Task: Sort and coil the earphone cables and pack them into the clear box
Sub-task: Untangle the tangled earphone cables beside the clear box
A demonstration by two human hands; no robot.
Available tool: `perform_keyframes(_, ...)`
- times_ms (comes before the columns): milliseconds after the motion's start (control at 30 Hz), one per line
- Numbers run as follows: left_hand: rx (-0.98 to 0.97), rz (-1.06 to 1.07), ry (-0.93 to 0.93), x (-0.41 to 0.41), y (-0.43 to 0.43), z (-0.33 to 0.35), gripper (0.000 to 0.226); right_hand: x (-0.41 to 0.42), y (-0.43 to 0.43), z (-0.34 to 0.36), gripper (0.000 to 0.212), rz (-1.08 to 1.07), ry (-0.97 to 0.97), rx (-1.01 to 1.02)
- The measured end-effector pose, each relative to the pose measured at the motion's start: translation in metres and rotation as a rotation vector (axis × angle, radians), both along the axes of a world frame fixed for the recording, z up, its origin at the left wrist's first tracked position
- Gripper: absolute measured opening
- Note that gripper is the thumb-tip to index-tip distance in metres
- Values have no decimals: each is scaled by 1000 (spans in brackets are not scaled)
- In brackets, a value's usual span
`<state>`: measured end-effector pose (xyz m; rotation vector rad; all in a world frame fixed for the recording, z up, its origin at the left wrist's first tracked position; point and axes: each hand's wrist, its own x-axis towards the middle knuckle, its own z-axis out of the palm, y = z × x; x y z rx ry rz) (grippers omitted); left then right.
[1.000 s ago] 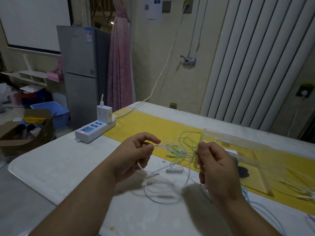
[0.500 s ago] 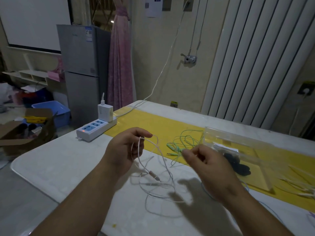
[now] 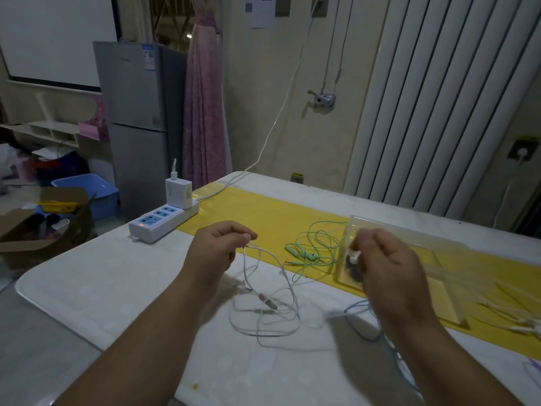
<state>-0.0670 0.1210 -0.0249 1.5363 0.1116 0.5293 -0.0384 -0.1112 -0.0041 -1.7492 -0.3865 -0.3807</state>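
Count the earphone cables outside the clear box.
4, perhaps more: white cable between left hand and right hand; green cable on the yellow strip; blue cable by the right forearm; pale tangle at the table's right edge, possibly several.

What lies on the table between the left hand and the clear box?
The head view shows a loose green earphone cable on the yellow runner, between the left hand and the clear box.
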Motion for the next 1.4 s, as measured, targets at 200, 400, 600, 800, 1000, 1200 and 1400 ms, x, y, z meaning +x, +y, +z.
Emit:
perform_keyframes(200, 336, 171, 37, 6, 2, -10, 18, 3, -14, 9, 31, -204, -219, 419)
perform_keyframes(400, 506, 144, 88, 13, 7, -14, 14, 7, -18, 13, 30, -189, -234, 488)
perform_keyframes(600, 873, -72, -85, -1, -22, -12, 57, 2, -9, 4, 31, -113, -249, 312)
perform_keyframes(800, 1072, 31, -7, 9, -41, -20, 45, 0, -4, 1, 29, -105, -269, 242)
perform_keyframes(1000, 1099, 213, 240, 14, -35, -24, 33, -4, 0, 0, 28, -78, -304, 266)
perform_keyframes(1200, 1089, 233, 372, 15, -24, -26, 32, -3, -3, -1, 29, -105, -306, 241)
perform_keyframes(1400, 1256, 236, 433, 10, -22, -26, 19, 0, -5, -3, 36, -130, -315, 225)
